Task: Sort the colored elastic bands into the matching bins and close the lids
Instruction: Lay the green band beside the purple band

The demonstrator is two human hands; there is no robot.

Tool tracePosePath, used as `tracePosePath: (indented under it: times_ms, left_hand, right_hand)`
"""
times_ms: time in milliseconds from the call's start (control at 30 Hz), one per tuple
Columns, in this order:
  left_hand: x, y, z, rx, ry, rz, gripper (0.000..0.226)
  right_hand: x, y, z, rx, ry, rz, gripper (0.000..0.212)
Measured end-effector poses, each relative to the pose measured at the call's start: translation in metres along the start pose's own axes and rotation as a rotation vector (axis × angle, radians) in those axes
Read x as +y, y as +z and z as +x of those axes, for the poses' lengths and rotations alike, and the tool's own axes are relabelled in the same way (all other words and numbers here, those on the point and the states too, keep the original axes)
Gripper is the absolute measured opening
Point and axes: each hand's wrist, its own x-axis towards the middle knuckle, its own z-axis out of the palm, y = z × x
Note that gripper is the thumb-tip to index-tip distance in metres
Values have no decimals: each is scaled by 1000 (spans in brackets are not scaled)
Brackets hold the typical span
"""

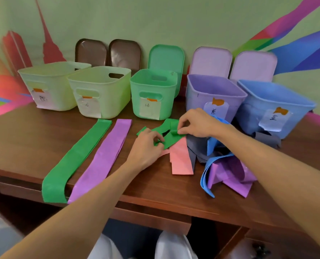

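A crumpled green band [166,130] lies in front of the green bin [154,85]. My left hand [146,146] pinches its near end, and my right hand [196,122] pinches its far end. Under it lies a pink band [180,159]. To the right, grey [196,146], blue [206,176] and purple [230,174] bands form a heap. A long green band [75,159] and a long purple band [103,159] lie flat on the left. All bins stand open.
Along the wall stand two pale yellow-green bins [48,85] [101,90], a purple bin [215,94] and a blue bin [275,105], each labelled. Lids lean behind them: two brown [108,53], one green [165,57], two lilac [232,62]. The table edge [155,200] runs near me.
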Motion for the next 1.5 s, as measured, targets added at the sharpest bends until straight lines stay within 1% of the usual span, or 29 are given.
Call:
tracePosePath:
  times_ms: [100,200,333,467,600,633,700,767,800,900,1000,1067,1167,1233,1333,1400,1433,1500]
  left_hand:
    - [3,-1,-2,-12,-12,26,19]
    - [11,-7,-1,-8,-88,-8,22]
    - [25,-23,7,-136,-99,69,23]
    - [38,-42,15,-95,-54,40,23]
    - [51,-56,24,-45,15,-3,33]
    - [54,-57,27,-40,29,-20,36]
    - [60,-57,30,-57,31,-66,44]
    - [65,-54,30,-103,11,-88,53]
    - [66,-52,30,-126,9,-83,58]
    - [72,-46,31,-168,35,-74,74]
    - [82,-46,38,-166,39,-111,81]
    - [89,-47,44,-161,38,-171,75]
    - [96,-46,45,-186,42,-217,47]
    - [96,-44,42,-214,36,-265,35]
    - [93,-44,37,-228,30,-300,21]
    - [91,-46,36,-199,27,-333,8]
    - [91,-50,35,-174,21,-361,3]
    - [91,-60,34,-137,12,-434,6]
  right_hand:
    - [-2,-8,-5,157,44,87,11]
    - [-4,-27,-12,331,88,131,10]
    - [-7,-52,-19,495,143,186,10]
    - [-15,-75,-22,678,222,305,9]
    - [-23,-102,-24,875,250,409,11]
    - [-23,-105,-24,903,253,426,11]
    - [-23,-103,-25,892,278,419,10]
    - [-20,-96,-28,874,302,434,10]
    - [-19,-95,-30,892,303,457,10]
    - [-18,-98,-33,943,237,582,8]
    - [-17,-106,-38,956,184,704,9]
    - [-17,-109,-40,971,166,775,11]
    - [-14,-113,-41,1000,162,849,20]
    - [-13,-113,-42,1022,177,859,22]
    - [-12,-112,-43,1085,222,874,21]
    - [-10,-112,-42,1122,269,850,16]
    - [-10,-112,-42,1135,290,846,13]
    - [-11,-111,-43,1146,314,876,12]
